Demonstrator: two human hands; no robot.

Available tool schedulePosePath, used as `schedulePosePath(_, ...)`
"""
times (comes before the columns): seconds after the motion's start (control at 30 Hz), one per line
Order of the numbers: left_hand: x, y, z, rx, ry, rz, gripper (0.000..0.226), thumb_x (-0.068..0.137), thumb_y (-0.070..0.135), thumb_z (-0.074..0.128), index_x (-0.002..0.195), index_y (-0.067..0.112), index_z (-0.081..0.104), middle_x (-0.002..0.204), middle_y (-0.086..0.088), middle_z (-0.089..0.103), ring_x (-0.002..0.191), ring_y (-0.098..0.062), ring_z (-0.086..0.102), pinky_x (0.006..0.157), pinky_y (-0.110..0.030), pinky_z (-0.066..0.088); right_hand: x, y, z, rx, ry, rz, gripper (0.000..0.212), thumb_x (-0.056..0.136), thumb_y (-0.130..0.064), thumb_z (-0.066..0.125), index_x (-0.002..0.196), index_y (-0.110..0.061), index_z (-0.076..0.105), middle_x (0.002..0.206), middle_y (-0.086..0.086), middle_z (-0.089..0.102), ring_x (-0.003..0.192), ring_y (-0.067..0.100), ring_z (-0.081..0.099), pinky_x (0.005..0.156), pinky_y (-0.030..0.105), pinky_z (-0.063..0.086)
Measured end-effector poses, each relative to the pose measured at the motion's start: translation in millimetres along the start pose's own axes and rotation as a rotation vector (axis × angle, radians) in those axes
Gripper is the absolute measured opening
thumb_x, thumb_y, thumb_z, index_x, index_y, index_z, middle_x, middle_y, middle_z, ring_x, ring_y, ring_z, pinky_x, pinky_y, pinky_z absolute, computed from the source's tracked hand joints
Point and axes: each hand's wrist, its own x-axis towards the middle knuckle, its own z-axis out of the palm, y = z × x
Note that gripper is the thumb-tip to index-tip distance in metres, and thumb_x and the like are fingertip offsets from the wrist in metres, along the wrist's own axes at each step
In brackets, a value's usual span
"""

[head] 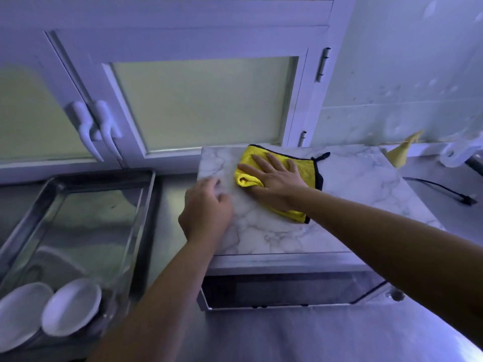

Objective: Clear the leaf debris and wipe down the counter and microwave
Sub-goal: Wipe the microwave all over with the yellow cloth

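Observation:
The microwave [287, 291] stands on the steel counter [313, 335], its top covered in a marble pattern [352, 184]. A yellow cloth with black trim [300, 168] lies on the back left of that top. My right hand [274, 178] presses flat on the cloth with straight fingers. My left hand [206, 207] rests on the left edge of the microwave top, its fingers loosely curled and blurred; I see nothing in it. A yellowish leaf piece [402, 150] leans against the wall behind the microwave's right corner.
A steel tray [149, 205] stands to the left, with white bowls [70, 307] stacked at its near end. White cabinet doors with handles [104, 129] rise behind. A black cable [444, 189] and a white fitting [454, 155] lie on the counter at the right.

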Motion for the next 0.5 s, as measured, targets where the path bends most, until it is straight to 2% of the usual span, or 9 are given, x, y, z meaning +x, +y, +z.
schedulePosePath(0.07, 4.9, -5.1, -3.5, -0.291, 0.076, -0.196, 0.038, 0.087, 0.02, 0.053, 0.122, 0.031, 0.063, 0.125, 0.0, 0.065, 0.112, -0.025, 0.059, 0.088, -0.034, 0.048, 29.3, -1.6, -0.4, -0.005, 0.021, -0.003, 0.06, 0.094, -0.07, 0.02, 0.151, -0.058, 0.003, 0.168, -0.009, -0.001, 0.154, 0.022, -0.008, 0.118, 0.063, -0.001)
schedulePosePath(0.13, 8.8, -9.6, -5.2, -0.428, 0.06, -0.274, 0.041, 0.084, 0.016, 0.052, 0.122, 0.03, 0.064, 0.118, 0.003, 0.068, 0.108, -0.022, 0.063, 0.094, -0.04, 0.052, 51.3, -3.3, -0.5, -0.013, 0.037, -0.007, 0.061, 0.093, -0.07, 0.02, 0.151, -0.057, 0.004, 0.168, -0.008, 0.0, 0.154, 0.024, -0.006, 0.117, 0.065, 0.0)
schedulePosePath(0.23, 9.3, -14.6, -9.7, -0.526, -0.031, -0.265, 0.045, 0.08, 0.017, 0.051, 0.121, 0.033, 0.062, 0.106, 0.015, 0.067, 0.102, -0.015, 0.065, 0.086, -0.032, 0.053, 70.6, -6.0, -2.9, -0.024, 0.047, -0.014, 0.061, 0.093, -0.069, 0.02, 0.151, -0.056, 0.006, 0.168, -0.007, 0.004, 0.154, 0.026, -0.001, 0.115, 0.065, 0.004)
schedulePosePath(0.3, 6.4, -20.5, -13.2, -0.529, -0.141, -0.225, 0.048, 0.074, 0.022, 0.049, 0.116, 0.041, 0.062, 0.101, 0.018, 0.07, 0.094, -0.012, 0.068, 0.078, -0.032, 0.056, 75.1, -8.4, -4.9, -0.017, 0.058, -0.01, 0.061, 0.093, -0.068, 0.02, 0.151, -0.055, 0.009, 0.167, -0.005, 0.008, 0.154, 0.027, 0.003, 0.113, 0.066, 0.007)
schedulePosePath(0.37, 1.2, -28.2, -16.6, -0.562, -0.224, -0.218, 0.041, 0.078, 0.024, 0.051, 0.11, 0.047, 0.061, 0.1, 0.018, 0.072, 0.09, -0.011, 0.069, 0.074, -0.03, 0.057, 73.0, -11.2, -6.5, -0.018, 0.07, -0.005, 0.06, 0.094, -0.067, 0.019, 0.151, -0.054, 0.01, 0.167, -0.005, 0.01, 0.154, 0.027, 0.006, 0.112, 0.066, 0.008)
schedulePosePath(0.43, -8.0, -36.0, -19.2, -0.618, -0.273, -0.245, 0.033, 0.093, 0.024, 0.054, 0.118, 0.047, 0.057, 0.105, 0.02, 0.07, 0.086, -0.002, 0.068, 0.069, -0.017, 0.053, 65.4, -15.0, -7.8, -0.021, 0.07, 0.011, 0.058, 0.097, -0.064, 0.018, 0.153, -0.052, 0.008, 0.168, -0.005, 0.008, 0.154, 0.027, 0.004, 0.114, 0.066, 0.006)
schedulePosePath(0.47, -13.6, -39.1, -20.8, -0.629, -0.282, -0.268, 0.028, 0.099, 0.026, 0.054, 0.121, 0.044, 0.055, 0.101, 0.023, 0.068, 0.079, 0.008, 0.066, 0.064, -0.009, 0.05, 59.5, -17.3, -8.0, -0.02, 0.065, 0.027, 0.058, 0.098, -0.062, 0.018, 0.154, -0.051, 0.006, 0.168, -0.004, 0.006, 0.154, 0.027, 0.001, 0.115, 0.066, 0.004)
schedulePosePath(0.5, -17.8, -41.1, -22.4, -0.632, -0.281, -0.287, 0.02, 0.101, 0.029, 0.053, 0.116, 0.042, 0.055, 0.093, 0.027, 0.067, 0.069, 0.015, 0.063, 0.056, -0.003, 0.045, 51.8, -20.3, -7.7, -0.017, 0.056, 0.039, 0.058, 0.099, -0.06, 0.018, 0.154, -0.051, 0.005, 0.168, -0.004, 0.004, 0.155, 0.027, -0.001, 0.116, 0.066, 0.003)
